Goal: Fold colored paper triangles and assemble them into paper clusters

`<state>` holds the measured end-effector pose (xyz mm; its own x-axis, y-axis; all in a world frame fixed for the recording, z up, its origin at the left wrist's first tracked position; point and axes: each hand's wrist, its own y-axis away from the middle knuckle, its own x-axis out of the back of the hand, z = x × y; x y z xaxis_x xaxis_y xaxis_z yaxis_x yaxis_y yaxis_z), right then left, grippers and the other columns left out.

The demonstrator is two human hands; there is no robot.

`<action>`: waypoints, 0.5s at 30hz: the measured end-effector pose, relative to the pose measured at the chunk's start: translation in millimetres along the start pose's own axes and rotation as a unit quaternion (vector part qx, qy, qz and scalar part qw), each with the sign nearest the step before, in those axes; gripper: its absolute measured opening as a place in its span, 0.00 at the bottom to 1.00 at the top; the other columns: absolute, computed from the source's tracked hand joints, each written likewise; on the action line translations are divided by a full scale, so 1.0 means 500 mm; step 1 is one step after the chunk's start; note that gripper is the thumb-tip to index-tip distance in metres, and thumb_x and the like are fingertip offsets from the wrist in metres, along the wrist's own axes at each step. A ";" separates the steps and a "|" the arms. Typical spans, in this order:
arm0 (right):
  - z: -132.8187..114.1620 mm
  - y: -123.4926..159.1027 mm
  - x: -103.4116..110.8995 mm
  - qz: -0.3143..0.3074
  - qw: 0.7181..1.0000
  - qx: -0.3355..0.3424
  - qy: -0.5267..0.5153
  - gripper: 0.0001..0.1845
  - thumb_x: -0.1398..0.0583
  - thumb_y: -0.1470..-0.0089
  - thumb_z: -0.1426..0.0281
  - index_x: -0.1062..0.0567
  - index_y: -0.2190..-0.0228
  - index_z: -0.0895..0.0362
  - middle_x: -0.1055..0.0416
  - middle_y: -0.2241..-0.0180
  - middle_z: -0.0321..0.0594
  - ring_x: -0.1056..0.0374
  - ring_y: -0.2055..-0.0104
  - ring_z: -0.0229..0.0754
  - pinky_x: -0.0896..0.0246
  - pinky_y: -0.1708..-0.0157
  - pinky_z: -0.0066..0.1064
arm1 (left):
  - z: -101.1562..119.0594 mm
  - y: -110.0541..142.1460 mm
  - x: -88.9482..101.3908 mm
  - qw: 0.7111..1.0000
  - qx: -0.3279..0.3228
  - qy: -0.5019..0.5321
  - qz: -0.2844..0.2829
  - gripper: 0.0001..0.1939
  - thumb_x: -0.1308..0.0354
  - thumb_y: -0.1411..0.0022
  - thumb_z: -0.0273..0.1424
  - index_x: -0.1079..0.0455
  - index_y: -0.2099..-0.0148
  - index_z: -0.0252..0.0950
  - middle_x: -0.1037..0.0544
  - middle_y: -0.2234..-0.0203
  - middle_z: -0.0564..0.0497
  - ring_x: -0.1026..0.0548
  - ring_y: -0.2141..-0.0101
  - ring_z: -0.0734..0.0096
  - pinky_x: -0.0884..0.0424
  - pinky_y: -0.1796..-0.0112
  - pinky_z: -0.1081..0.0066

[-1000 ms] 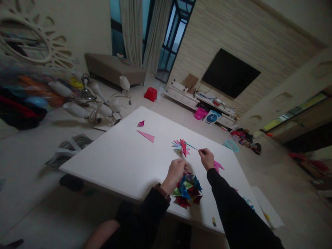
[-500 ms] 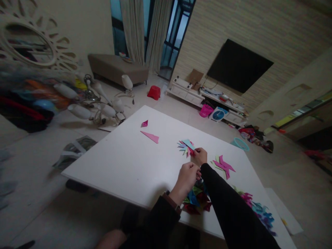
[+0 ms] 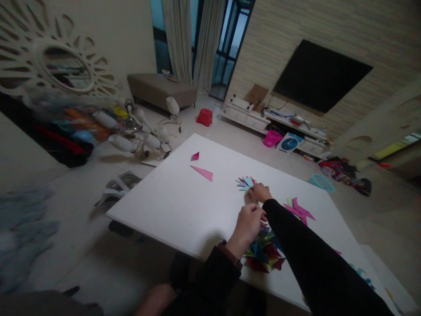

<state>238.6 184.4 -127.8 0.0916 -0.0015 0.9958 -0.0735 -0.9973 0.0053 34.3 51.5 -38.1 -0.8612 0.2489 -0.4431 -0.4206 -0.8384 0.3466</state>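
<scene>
My right hand (image 3: 260, 193) reaches across to a fan-like cluster of folded coloured paper (image 3: 244, 182) on the white table (image 3: 164, 206). Its fingers are pinched at the cluster's near edge, on a light-blue folded paper piece (image 3: 249, 181). Closer to me, my left hand (image 3: 250, 221) is closed with curled fingers above the table; whatever it may hold is hidden. Below it lies a heap of shiny multicoloured folded paper (image 3: 265, 252), partly covered by my right sleeve. Pink and pale-green paper pieces (image 3: 300, 210) lie right of my right hand.
A long pink paper piece (image 3: 202, 172) and a small magenta folded one (image 3: 195, 156) lie toward the far left of the table. More teal paper (image 3: 363, 276) shows beyond my sleeve. A chandelier (image 3: 144, 138) rests on the floor, and a red stool (image 3: 204, 116) stands beyond the table.
The view has turned left, so the scene sits farther right. My right hand covers more of the paper cluster's near edge. My left hand stays closed near my right forearm.
</scene>
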 end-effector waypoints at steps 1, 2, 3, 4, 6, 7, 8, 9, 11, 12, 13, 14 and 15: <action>-0.017 -0.012 0.012 0.000 1.000 0.010 0.004 0.10 0.41 0.43 0.69 0.21 0.68 0.61 0.24 0.57 0.56 0.34 0.48 0.57 0.48 0.46 0.48 | 0.004 0.001 0.004 1.000 -0.021 -0.004 0.010 0.06 0.47 0.42 0.25 0.31 0.71 0.34 0.25 0.77 0.50 0.30 0.79 0.74 0.35 0.74 0.74; -0.040 -0.025 0.023 0.001 1.000 0.022 0.004 0.09 0.41 0.42 0.70 0.21 0.66 0.61 0.25 0.55 0.57 0.35 0.47 0.57 0.48 0.46 0.48 | 0.009 0.003 0.008 0.999 -0.047 -0.008 0.023 0.06 0.47 0.41 0.26 0.31 0.70 0.34 0.25 0.77 0.50 0.29 0.78 0.74 0.35 0.74 0.74; -0.068 -0.038 0.030 0.002 0.999 0.037 0.001 0.09 0.42 0.42 0.71 0.21 0.64 0.60 0.26 0.53 0.56 0.35 0.47 0.56 0.48 0.45 0.47 | 0.015 0.004 0.013 0.996 -0.078 -0.014 0.036 0.06 0.47 0.41 0.26 0.31 0.69 0.35 0.25 0.76 0.50 0.29 0.76 0.73 0.35 0.74 0.74; -0.100 -0.050 0.032 0.001 0.999 0.052 -0.006 0.10 0.42 0.41 0.71 0.21 0.63 0.60 0.26 0.52 0.55 0.35 0.47 0.54 0.48 0.45 0.45 | 0.021 0.007 0.018 0.992 -0.111 -0.020 0.049 0.05 0.47 0.40 0.26 0.30 0.68 0.35 0.25 0.75 0.50 0.28 0.74 0.72 0.34 0.72 0.74; -0.176 -0.071 0.023 -0.006 0.996 0.084 -0.030 0.10 0.42 0.40 0.70 0.22 0.60 0.59 0.26 0.52 0.51 0.34 0.48 0.50 0.46 0.46 0.39 | 0.034 0.012 0.027 0.983 -0.167 -0.033 0.068 0.05 0.46 0.39 0.27 0.30 0.66 0.36 0.25 0.74 0.50 0.26 0.71 0.70 0.32 0.70 0.74; -0.215 -0.079 0.013 -0.009 0.994 0.099 -0.047 0.10 0.42 0.39 0.70 0.22 0.58 0.58 0.26 0.52 0.49 0.34 0.48 0.48 0.45 0.46 0.36 | 0.040 0.015 0.031 0.978 -0.190 -0.040 0.073 0.05 0.46 0.38 0.28 0.31 0.66 0.36 0.25 0.73 0.50 0.26 0.69 0.70 0.32 0.68 0.73; -0.254 -0.084 -0.001 -0.012 0.992 0.110 -0.065 0.11 0.41 0.39 0.68 0.23 0.56 0.58 0.26 0.51 0.47 0.34 0.48 0.45 0.45 0.46 0.34 | 0.045 0.019 0.034 0.974 -0.207 -0.047 0.076 0.06 0.47 0.36 0.29 0.31 0.66 0.37 0.25 0.73 0.50 0.26 0.68 0.69 0.31 0.67 0.73; -0.289 -0.088 -0.016 -0.013 0.989 0.117 -0.084 0.13 0.41 0.38 0.67 0.24 0.54 0.58 0.27 0.51 0.46 0.34 0.48 0.44 0.45 0.46 0.31 | 0.049 0.023 0.037 0.971 -0.221 -0.054 0.079 0.07 0.47 0.35 0.31 0.31 0.66 0.37 0.25 0.72 0.50 0.26 0.68 0.69 0.31 0.66 0.73; -0.349 -0.092 -0.047 -0.012 0.986 0.114 -0.122 0.16 0.41 0.37 0.66 0.26 0.51 0.61 0.27 0.50 0.46 0.34 0.48 0.42 0.45 0.47 0.29 | 0.055 0.032 0.042 0.964 -0.243 -0.074 0.082 0.08 0.48 0.33 0.33 0.31 0.65 0.37 0.24 0.71 0.50 0.26 0.68 0.69 0.31 0.64 0.72; -0.372 -0.093 -0.060 -0.010 0.985 0.105 -0.139 0.18 0.41 0.38 0.67 0.27 0.50 0.63 0.28 0.50 0.48 0.35 0.48 0.42 0.45 0.46 0.30 | 0.057 0.036 0.044 0.960 -0.253 -0.085 0.083 0.09 0.48 0.33 0.33 0.31 0.65 0.37 0.24 0.71 0.50 0.26 0.68 0.69 0.31 0.64 0.72; -0.390 -0.095 -0.072 -0.007 0.983 0.093 -0.156 0.18 0.40 0.39 0.67 0.28 0.49 0.64 0.28 0.50 0.50 0.36 0.47 0.44 0.45 0.46 0.31 | 0.060 0.040 0.046 0.957 -0.261 -0.095 0.083 0.09 0.48 0.32 0.33 0.31 0.65 0.37 0.24 0.71 0.50 0.26 0.68 0.69 0.32 0.64 0.72; -0.404 -0.097 -0.081 -0.002 0.982 0.079 -0.172 0.19 0.38 0.41 0.68 0.28 0.50 0.65 0.29 0.49 0.52 0.37 0.46 0.45 0.45 0.46 0.32 | 0.062 0.044 0.048 0.954 -0.269 -0.104 0.082 0.09 0.48 0.32 0.33 0.31 0.65 0.37 0.24 0.71 0.50 0.26 0.68 0.70 0.33 0.64 0.72; -0.414 -0.100 -0.087 0.004 0.980 0.065 -0.188 0.19 0.36 0.43 0.70 0.28 0.52 0.65 0.30 0.49 0.54 0.37 0.45 0.47 0.45 0.46 0.34 | 0.064 0.047 0.050 0.951 -0.276 -0.110 0.082 0.09 0.48 0.32 0.33 0.31 0.65 0.37 0.25 0.72 0.51 0.27 0.68 0.70 0.33 0.65 0.73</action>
<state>32.4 249.5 -152.6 0.4525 -0.0110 0.8917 0.0499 -0.9980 -0.0376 -6.0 53.6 -14.7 -0.9669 0.1368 -0.2153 -0.1133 -0.9865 -0.1179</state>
